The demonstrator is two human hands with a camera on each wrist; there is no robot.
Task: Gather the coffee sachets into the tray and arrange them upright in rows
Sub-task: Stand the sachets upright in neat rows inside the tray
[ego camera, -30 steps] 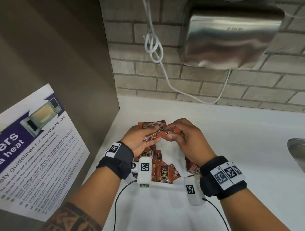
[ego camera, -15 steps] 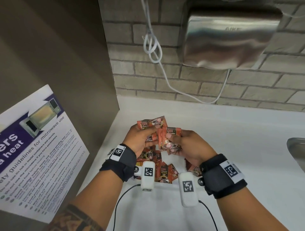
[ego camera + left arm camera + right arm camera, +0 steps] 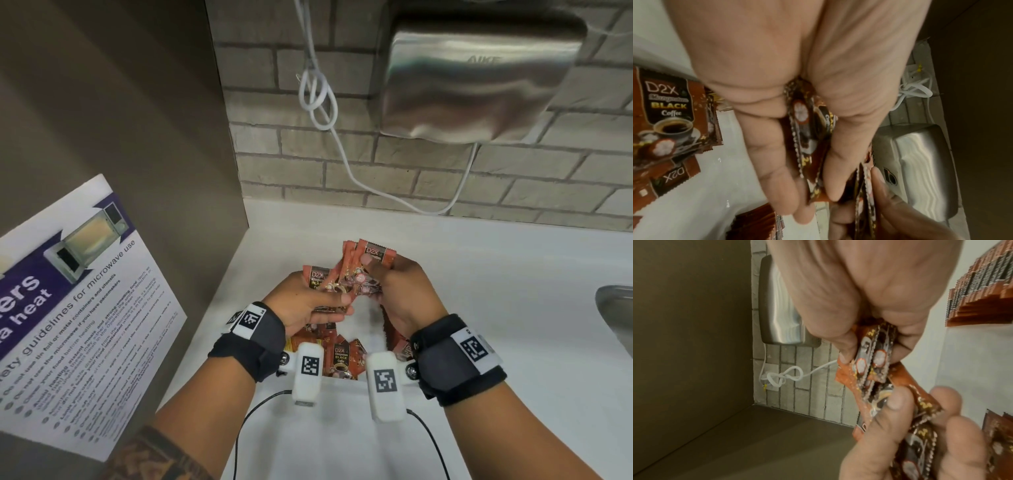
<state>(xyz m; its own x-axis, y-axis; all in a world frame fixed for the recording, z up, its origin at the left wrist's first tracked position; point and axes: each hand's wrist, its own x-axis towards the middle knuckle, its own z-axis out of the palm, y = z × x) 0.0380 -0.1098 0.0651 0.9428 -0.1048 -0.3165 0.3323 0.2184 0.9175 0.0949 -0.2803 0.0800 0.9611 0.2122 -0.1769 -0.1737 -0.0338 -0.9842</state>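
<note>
A: Right, readable text first. Each coffee sachet (image 3: 669,113) is printed "D2X", "BLACK", "Coffee" above a pictured cup; the script line between them is too blurred to read. Hand dryer (image 3: 479,78) is embossed "AIKE". Poster (image 3: 78,308) reads "guidelines for microwave use".

B: Hands?

A: Left hand (image 3: 301,301) pinches a small stack of sachets (image 3: 807,138) edge-on between thumb and fingers. Right hand (image 3: 404,294) clamps a second bunch (image 3: 373,255) between thumb and curled fingers. The two bunches touch, held above the tray (image 3: 346,385).

B: Materials?

A: Sachets: glossy orange-brown foil, flat rectangles, serrated crimped edges. Dryer: brushed steel, rounded. Wall: grey brick. Cable (image 3: 318,96): white, looped in a knot. Counter (image 3: 496,274): matte white.

B: Tray contents?

A: White tray, low walls. More sachets inside: one row (image 3: 982,288) stands packed on edge at the right side, several lie loose and tilted at the left. Steel sink rim (image 3: 616,308) sits at far right.
</note>
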